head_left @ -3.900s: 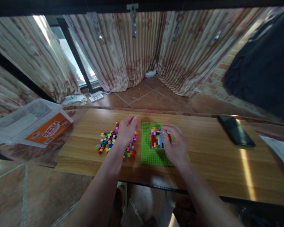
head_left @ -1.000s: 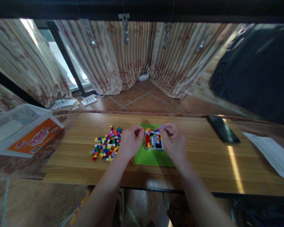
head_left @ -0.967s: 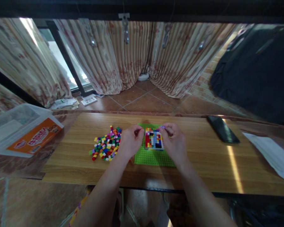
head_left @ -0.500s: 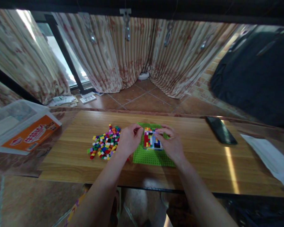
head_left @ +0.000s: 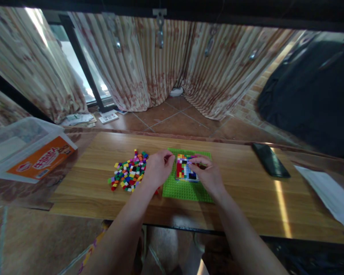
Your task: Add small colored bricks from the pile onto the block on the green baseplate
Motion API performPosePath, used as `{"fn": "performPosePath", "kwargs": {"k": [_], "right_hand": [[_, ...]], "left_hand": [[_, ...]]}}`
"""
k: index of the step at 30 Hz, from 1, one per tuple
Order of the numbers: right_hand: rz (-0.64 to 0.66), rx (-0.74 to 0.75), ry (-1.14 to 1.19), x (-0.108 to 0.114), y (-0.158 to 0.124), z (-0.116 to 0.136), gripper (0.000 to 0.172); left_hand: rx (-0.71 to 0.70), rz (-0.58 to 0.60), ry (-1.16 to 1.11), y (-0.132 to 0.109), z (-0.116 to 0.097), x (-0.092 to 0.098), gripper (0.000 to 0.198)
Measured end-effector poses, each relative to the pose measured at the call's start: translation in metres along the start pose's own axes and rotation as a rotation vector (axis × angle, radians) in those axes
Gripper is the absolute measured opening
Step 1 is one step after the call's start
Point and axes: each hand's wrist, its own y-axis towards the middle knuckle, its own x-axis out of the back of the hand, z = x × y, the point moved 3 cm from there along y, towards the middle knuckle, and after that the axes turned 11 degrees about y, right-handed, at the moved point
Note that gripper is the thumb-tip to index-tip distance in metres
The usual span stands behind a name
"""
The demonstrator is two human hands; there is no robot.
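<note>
Down from the far rim of the green baseplate [head_left: 183, 190], where it hung a second ago, the right hand [head_left: 208, 176] has come onto the block mosaic [head_left: 183, 171]. Its fingertips [head_left: 192, 162] now rest on the upper half of the mosaic. The left hand [head_left: 157, 170] has kept its place at the plate's nine o'clock edge.

The right hand's thumb and forefinger are pinched close together, apparently on a small purple brick [head_left: 190, 157], though it is too small to be sure. Its other fingers are curled over the mosaic's three o'clock side, with the wrist trailing toward five o'clock.

The left hand's fingers are curled in, thumb against forefinger at the plate's ten o'clock corner. Whether anything sits between them I cannot tell.

The mosaic is a flat patch of red, blue, white, yellow and black bricks. It covers the upper middle of the baseplate, with bare green studs showing at six o'clock. The plate lies flat on the wooden table [head_left: 246, 198], near its middle.

A pile of loose coloured bricks [head_left: 128, 175] lies at nine o'clock of the plate, just beyond the left hand. Farther out at nine o'clock a clear plastic box [head_left: 23, 151] with an orange label overhangs the table's end. A dark phone [head_left: 271, 165] lies at two o'clock, well apart from the plate. A white sheet [head_left: 328, 193] lies beyond it at three o'clock.

Striped curtains [head_left: 149, 65] hang at twelve o'clock above a tiled floor.
</note>
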Motion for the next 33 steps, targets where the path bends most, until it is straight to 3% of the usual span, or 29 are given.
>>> {"fn": "performPosePath", "kwargs": {"k": [6,13,20,33], "right_hand": [[0.013,0.066,-0.081,0.002,-0.001,0.001,0.012],[-0.021,-0.077,0.097,-0.002,0.002,-0.007,0.015],[-0.054,-0.298,0.289,-0.007,0.0,-0.005,0.034],[-0.059,-0.322,0.332,-0.011,0.002,-0.002,0.037]], "left_hand": [[-0.005,0.011,0.04,-0.001,-0.002,0.001,0.022],[-0.026,0.033,0.062,-0.001,-0.003,-0.001,0.021],[-0.043,0.035,0.052,-0.001,-0.002,-0.003,0.021],[-0.009,0.08,0.065,-0.004,-0.011,-0.012,0.021]]}}
